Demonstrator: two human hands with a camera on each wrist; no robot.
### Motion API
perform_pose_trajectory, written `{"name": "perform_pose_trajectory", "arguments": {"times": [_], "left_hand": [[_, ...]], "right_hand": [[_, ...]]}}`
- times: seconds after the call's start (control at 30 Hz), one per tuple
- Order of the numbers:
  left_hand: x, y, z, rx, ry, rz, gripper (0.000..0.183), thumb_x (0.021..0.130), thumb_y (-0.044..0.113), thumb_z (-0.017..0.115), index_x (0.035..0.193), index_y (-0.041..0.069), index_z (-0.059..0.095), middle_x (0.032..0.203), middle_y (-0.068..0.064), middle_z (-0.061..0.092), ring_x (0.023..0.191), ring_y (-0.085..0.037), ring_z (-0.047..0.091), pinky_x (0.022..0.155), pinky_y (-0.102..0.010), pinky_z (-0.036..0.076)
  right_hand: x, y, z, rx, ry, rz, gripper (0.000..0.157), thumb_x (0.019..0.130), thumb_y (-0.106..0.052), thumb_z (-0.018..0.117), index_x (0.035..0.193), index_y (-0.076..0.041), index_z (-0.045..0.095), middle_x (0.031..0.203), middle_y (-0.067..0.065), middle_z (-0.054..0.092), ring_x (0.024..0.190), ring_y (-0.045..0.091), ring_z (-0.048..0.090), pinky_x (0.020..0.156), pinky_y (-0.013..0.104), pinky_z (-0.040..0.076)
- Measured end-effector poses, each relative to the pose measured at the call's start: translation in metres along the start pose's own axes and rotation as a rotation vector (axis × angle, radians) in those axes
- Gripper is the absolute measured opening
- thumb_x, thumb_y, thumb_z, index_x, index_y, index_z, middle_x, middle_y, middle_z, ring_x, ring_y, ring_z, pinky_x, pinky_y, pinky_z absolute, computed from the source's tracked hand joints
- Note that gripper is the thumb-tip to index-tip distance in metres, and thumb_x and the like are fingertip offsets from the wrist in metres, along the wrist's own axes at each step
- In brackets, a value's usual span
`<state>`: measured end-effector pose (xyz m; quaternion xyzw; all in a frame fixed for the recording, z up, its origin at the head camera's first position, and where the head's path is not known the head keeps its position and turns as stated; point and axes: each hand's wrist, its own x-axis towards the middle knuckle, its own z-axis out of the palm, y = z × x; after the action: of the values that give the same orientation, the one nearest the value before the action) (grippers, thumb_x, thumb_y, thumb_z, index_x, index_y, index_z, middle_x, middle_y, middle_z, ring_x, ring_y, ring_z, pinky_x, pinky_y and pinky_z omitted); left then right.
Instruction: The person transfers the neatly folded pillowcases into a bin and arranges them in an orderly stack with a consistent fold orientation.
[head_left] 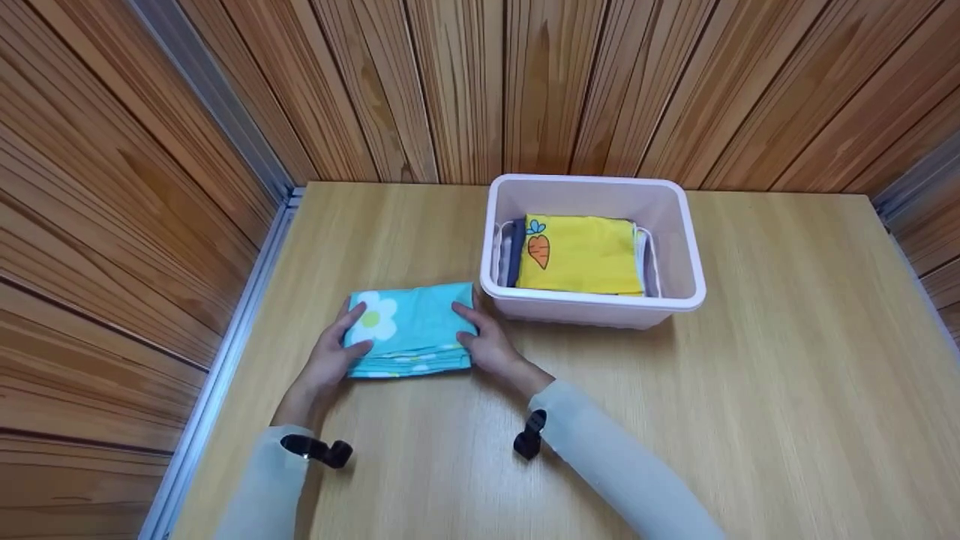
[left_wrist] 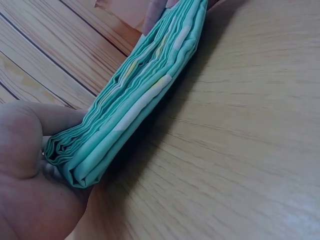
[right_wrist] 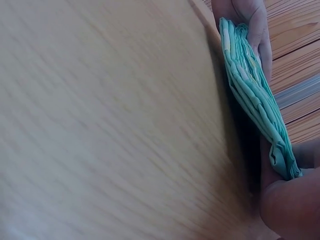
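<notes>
A folded turquoise cloth [head_left: 420, 322] with a white flower print is held between my two hands, a little above the table. My left hand [head_left: 334, 349] grips its left edge, thumb on top and other fingers mostly hidden beneath. At the opposite edge my right hand [head_left: 487, 341] pinches it the same way. Many stacked layers show along the cloth's near side [left_wrist: 135, 95] in the left wrist view, and a dark shadow gap lies under the cloth [right_wrist: 255, 107] in the right wrist view. What kind of fabric item it is, I cannot tell.
Just right of my right hand stands a pale pink plastic bin [head_left: 592, 311]. Inside it lies a folded yellow cloth [head_left: 585, 255] with a carrot print, among darker and white-corded fabric pieces. Wooden panel walls [head_left: 465, 90] border the table [head_left: 780, 375] at the back and left.
</notes>
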<state>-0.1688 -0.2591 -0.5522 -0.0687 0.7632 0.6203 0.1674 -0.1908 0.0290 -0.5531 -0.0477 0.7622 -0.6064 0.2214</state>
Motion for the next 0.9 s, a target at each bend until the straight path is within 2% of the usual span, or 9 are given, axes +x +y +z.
{"name": "perform_pose_trajectory", "arguments": {"times": [0.33, 0.53, 0.63, 0.73, 0.9], "left_hand": [[-0.005, 0.008, -0.004, 0.013, 0.0, 0.01, 0.068, 0.104, 0.003, 0.054, 0.162, 0.025, 0.027, 0.171, 0.01, -0.007, 0.155, -0.015, -0.014, 0.124, -0.047, -0.007], [-0.008, 0.011, -0.007, -0.014, -0.016, 0.009, 0.067, 0.105, 0.004, 0.054, 0.162, 0.025, 0.026, 0.171, 0.01, -0.007, 0.155, -0.015, -0.015, 0.124, -0.048, -0.008], [-0.009, 0.013, -0.008, 0.003, -0.017, 0.027, 0.066, 0.105, 0.004, 0.053, 0.162, 0.023, 0.027, 0.171, 0.007, -0.007, 0.155, -0.017, -0.015, 0.124, -0.049, -0.008], [-0.009, 0.016, -0.009, 0.03, -0.014, 0.052, 0.066, 0.104, 0.003, 0.053, 0.162, 0.02, 0.026, 0.171, 0.003, -0.007, 0.155, -0.018, -0.014, 0.124, -0.048, -0.008], [-0.012, 0.021, -0.015, -0.003, -0.041, 0.098, 0.065, 0.104, 0.002, 0.053, 0.162, 0.014, 0.025, 0.171, 0.0, -0.008, 0.155, -0.018, -0.014, 0.125, -0.043, -0.006]], "right_hand": [[-0.001, -0.008, -0.002, 0.008, -0.016, -0.009, 0.054, 0.104, -0.002, 0.051, 0.156, -0.014, 0.043, 0.172, 0.003, -0.002, 0.156, 0.019, -0.005, 0.126, 0.039, 0.005], [-0.003, -0.013, -0.002, 0.024, -0.016, 0.002, 0.054, 0.104, -0.003, 0.051, 0.156, -0.017, 0.043, 0.172, 0.0, -0.002, 0.156, 0.017, -0.005, 0.126, 0.038, 0.005], [-0.004, -0.016, -0.001, 0.039, -0.011, 0.004, 0.054, 0.104, -0.003, 0.051, 0.156, -0.018, 0.043, 0.172, -0.001, -0.003, 0.156, 0.016, -0.006, 0.126, 0.038, 0.005], [-0.006, -0.02, 0.0, 0.042, -0.003, -0.029, 0.054, 0.104, -0.001, 0.051, 0.155, -0.015, 0.043, 0.172, 0.001, -0.002, 0.157, 0.018, -0.005, 0.126, 0.039, 0.006], [-0.008, -0.027, 0.001, 0.055, -0.003, -0.068, 0.055, 0.103, 0.001, 0.05, 0.156, -0.011, 0.041, 0.172, 0.004, -0.002, 0.157, 0.019, -0.005, 0.126, 0.039, 0.006]]}}
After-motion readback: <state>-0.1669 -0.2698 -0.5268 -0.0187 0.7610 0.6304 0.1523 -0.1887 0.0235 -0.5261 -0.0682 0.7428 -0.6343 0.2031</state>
